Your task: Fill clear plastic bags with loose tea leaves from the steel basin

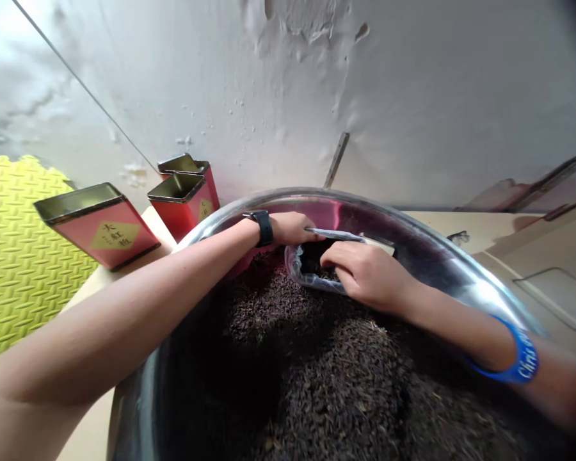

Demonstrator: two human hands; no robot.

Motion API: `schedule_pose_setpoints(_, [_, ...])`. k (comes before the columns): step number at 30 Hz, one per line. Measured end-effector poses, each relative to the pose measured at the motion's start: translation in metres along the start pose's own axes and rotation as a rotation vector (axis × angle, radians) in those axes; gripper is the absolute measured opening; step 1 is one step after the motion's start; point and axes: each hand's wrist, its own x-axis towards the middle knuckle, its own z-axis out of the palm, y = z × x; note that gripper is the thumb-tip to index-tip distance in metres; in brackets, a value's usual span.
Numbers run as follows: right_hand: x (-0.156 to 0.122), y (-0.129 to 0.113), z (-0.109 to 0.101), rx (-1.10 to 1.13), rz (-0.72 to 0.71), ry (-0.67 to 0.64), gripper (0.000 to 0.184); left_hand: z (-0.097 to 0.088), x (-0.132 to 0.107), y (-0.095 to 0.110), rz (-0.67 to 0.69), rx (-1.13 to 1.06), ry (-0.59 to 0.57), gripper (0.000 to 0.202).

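A clear plastic bag (307, 272) is being pinched open by the left hand (295, 229) and right hand (367, 275), fingers pressed on its rim, at twelve o'clock in a steel basin (345, 195) of dark tea leaves (336, 378); red tea tins (98, 225) are being kept at ten o'clock.

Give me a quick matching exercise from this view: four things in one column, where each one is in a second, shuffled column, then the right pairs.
Things:
1. black watch
2. blue wristband
3. clear plastic bag
4. red tins

Places:
A. beyond the rim of the steel basin, towards the left
B. on the right arm
C. inside the basin, at the left hand and right hand, beside the loose tea
D. on the left arm

Pairs: 1-D, 2-B, 3-C, 4-A
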Motion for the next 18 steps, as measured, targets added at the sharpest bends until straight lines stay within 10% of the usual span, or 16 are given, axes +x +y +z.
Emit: schedule_pose_setpoints(18, [0.0035,0.0001,0.0039,-0.202,-0.113,-0.144,0.038,0.0014,0.0019,-0.0012,-0.021,0.001,0.012,0.043])
